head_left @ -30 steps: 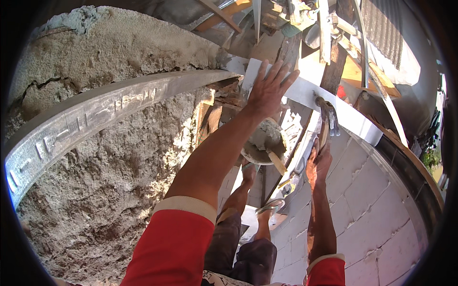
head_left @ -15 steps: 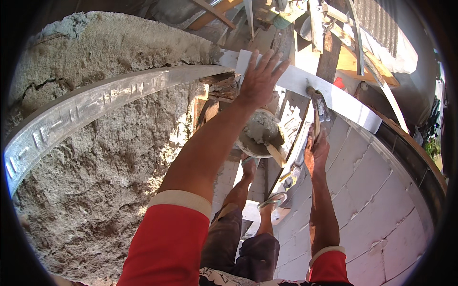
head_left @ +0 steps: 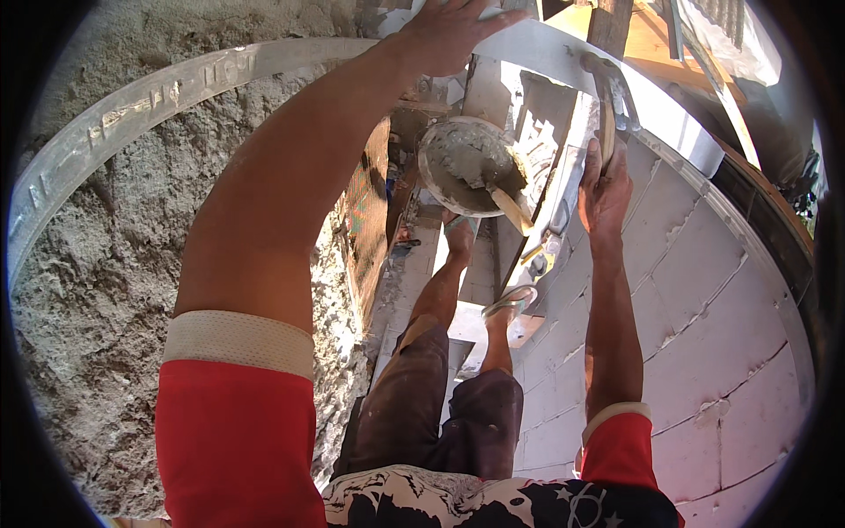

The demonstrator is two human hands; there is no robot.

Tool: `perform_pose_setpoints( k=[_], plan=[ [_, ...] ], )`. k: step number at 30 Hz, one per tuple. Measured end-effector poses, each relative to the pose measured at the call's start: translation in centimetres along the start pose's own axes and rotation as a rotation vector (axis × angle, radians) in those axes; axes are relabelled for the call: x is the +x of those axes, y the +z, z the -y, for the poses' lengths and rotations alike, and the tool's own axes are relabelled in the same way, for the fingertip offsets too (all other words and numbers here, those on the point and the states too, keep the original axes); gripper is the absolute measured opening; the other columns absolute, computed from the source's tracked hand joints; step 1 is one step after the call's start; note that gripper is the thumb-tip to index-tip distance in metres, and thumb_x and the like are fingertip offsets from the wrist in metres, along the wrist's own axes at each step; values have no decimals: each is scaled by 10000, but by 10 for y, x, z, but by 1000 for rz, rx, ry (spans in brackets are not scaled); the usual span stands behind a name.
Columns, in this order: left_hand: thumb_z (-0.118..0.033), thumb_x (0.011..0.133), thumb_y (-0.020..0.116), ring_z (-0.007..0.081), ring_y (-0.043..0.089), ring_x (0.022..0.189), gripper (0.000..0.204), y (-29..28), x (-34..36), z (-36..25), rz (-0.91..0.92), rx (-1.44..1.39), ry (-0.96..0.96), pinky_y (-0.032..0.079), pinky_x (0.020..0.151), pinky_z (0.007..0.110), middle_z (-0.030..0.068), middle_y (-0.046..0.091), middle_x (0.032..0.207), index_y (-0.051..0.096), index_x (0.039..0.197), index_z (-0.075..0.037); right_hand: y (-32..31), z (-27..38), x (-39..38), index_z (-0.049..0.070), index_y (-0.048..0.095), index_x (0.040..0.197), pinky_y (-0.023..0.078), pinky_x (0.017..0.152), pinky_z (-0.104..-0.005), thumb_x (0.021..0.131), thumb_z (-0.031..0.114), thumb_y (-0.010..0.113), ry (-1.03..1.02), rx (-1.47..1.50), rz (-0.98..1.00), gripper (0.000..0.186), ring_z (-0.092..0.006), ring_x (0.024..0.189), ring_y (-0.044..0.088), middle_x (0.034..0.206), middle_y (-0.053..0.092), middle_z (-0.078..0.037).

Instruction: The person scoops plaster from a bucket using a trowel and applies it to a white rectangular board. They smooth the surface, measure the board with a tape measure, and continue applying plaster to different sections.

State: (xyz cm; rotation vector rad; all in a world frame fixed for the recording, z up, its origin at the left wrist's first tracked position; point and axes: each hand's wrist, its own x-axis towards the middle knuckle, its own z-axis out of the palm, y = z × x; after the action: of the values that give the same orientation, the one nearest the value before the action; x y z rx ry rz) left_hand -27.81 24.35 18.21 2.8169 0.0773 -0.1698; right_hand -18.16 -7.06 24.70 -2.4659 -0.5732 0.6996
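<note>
My left hand (head_left: 444, 35) is spread against the white board (head_left: 678, 128) at the top centre, its fingertips partly cut off by the frame edge. My right hand (head_left: 606, 189) grips a hammer (head_left: 605, 84) by its wooden handle, with the metal head lying at the board. A long metal straightedge (head_left: 141, 88) runs leftward beside the board, across rough plaster. Below my left hand is a round pail (head_left: 429, 167) of grey mortar, in which stands a wooden-handled tool (head_left: 512, 209).
A rough, cracked masonry wall (head_left: 97, 334) fills the left, a light block wall (head_left: 669, 352) the right. My feet (head_left: 502, 304) in sandals stand on narrow planks between them. Loose timbers (head_left: 607, 26) and corrugated sheet (head_left: 735, 22) are at the top right.
The view has shifted, so board, straightedge and pail sit higher in the picture. Both my hands appear higher too, the left still on the board, the right still holding the hammer.
</note>
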Motion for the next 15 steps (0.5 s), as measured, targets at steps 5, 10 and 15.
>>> perform_pose_setpoints(
  k=[5, 10, 15],
  plan=[
    [-14, 752, 754, 282, 449, 1322, 989, -4, -2, -17, -30, 103, -98, 333, 1044, 494, 79, 517, 1395, 351, 1601, -323, 12, -11, 0, 3, 541, 1222, 528, 718, -400, 1100, 326, 504, -11, -52, 26, 348, -302, 730, 639, 868, 674, -222],
    [-43, 775, 742, 340, 422, 1368, 853, -11, 5, -30, -23, -36, -211, 250, 1153, 578, 142, 514, 1383, 435, 1542, -255, 26, -47, -3, -28, 520, 1293, 546, 778, -421, 1101, 328, 494, -43, -94, 22, 405, -332, 874, 706, 1008, 697, -256],
    [-116, 834, 675, 384, 431, 1343, 627, 26, 20, -69, -319, 120, -443, 128, 1213, 662, 177, 518, 1352, 525, 1439, -180, 18, -28, 1, -49, 499, 1308, 532, 701, -440, 1090, 296, 520, -80, 33, 62, 408, -428, 807, 697, 925, 681, -307]
  ],
)
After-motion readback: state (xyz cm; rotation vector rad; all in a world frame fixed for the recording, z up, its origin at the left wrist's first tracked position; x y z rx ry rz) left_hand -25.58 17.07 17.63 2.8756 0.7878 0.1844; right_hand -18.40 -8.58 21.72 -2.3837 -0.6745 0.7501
